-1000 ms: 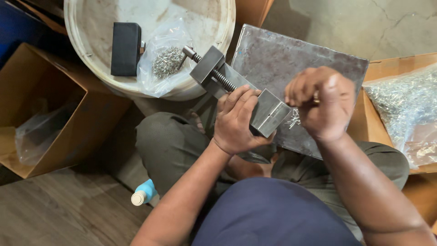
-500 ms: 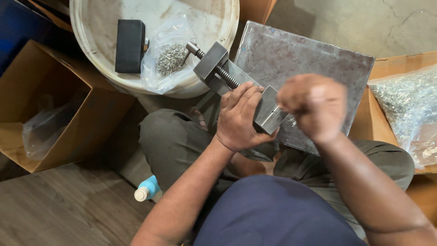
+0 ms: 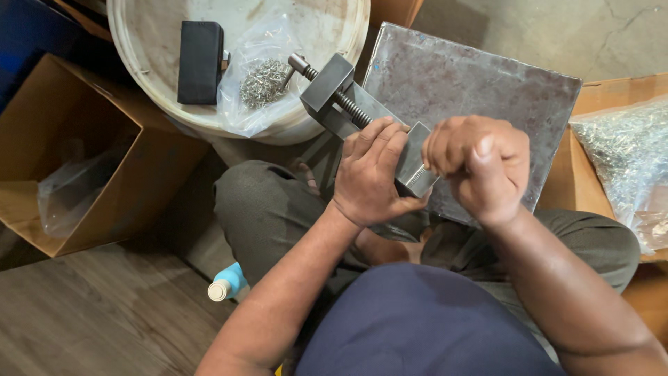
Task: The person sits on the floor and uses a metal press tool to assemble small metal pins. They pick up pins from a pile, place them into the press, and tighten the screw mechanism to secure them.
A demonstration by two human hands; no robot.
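Note:
A small grey steel vise [image 3: 332,94] with a threaded screw lies tilted over my lap. My left hand [image 3: 372,174] wraps around its near end and holds it. My right hand [image 3: 480,163] is a closed fist pressed against the vise's near jaw; whatever small part it pinches is hidden by the fingers. Both hands hover in front of a square grey metal plate [image 3: 480,83].
A white bucket lid [image 3: 149,63] at the top carries a black rectangular block [image 3: 200,61] and a clear bag of small metal parts [image 3: 263,80]. An open cardboard box [image 3: 83,160] stands left, a box with a bag of metal parts [image 3: 623,153] right. A blue bottle [image 3: 226,282] lies by my leg.
My right fist has drawn in closer against the vise's near jaw. My left hand keeps its grip on the vise. The view has shifted slightly.

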